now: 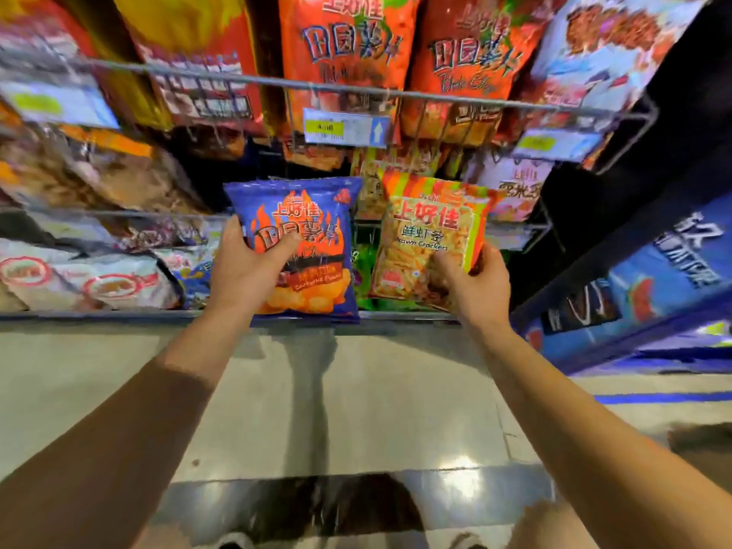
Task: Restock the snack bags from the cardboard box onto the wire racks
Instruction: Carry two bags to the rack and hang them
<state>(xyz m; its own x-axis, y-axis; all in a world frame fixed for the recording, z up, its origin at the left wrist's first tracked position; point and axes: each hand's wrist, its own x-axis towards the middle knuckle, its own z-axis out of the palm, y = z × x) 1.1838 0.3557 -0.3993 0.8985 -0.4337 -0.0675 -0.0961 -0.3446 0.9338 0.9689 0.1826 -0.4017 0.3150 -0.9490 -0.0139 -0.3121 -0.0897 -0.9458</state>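
My left hand (245,267) grips a blue bag (301,247) and my right hand (471,283) a yellow bag (431,239), both at the centre before the lower rack (515,227). Neither is placed yet. The racks look quite full; the box is not visible.

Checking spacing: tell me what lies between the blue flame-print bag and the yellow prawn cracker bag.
Head view: between the blue flame-print bag and yellow prawn cracker bag, a narrow gap shows green packets behind.
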